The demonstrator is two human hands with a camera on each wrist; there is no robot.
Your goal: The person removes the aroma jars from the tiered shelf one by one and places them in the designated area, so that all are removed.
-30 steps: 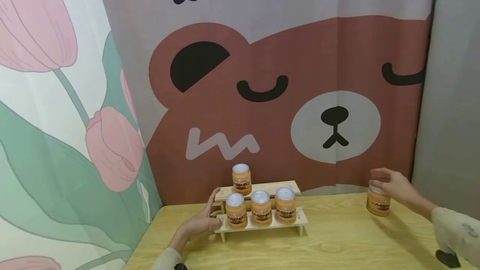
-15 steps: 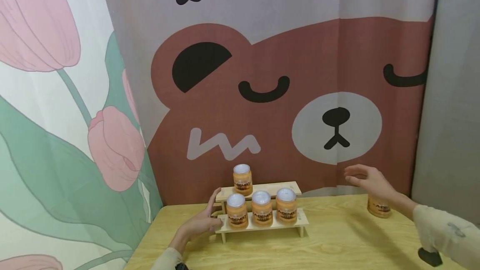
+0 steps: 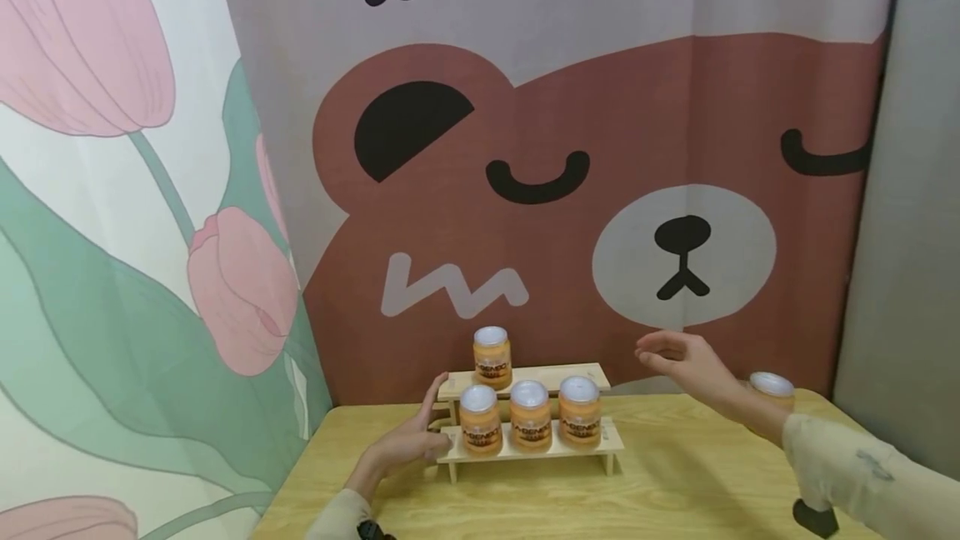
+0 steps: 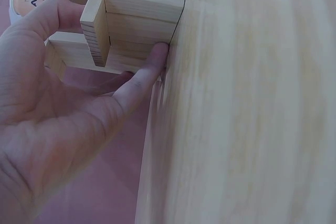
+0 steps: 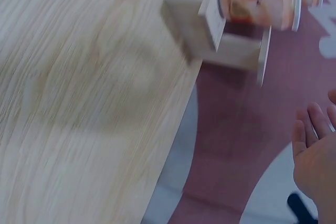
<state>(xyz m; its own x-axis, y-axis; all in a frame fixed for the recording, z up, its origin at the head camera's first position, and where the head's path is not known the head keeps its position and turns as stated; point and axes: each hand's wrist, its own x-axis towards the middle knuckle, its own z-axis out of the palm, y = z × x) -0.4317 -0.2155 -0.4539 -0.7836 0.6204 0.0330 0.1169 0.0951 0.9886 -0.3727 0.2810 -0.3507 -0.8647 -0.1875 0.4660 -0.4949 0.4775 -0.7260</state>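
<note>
Since the right hand is carried farther left than half a second earlier, the white lid of a lone orange jar, hidden then behind the arm, is exposed at the right of the table. By that hand nothing is held; its fingers are loosely bent. As before, the left end of a two-tier wooden stand is touched by the left hand, whose fingers are spread. Five upright jars are counted: three in a row on the lower tier, one upper-tier jar at left, and the lone one. One stand and two hands are shown.
</note>
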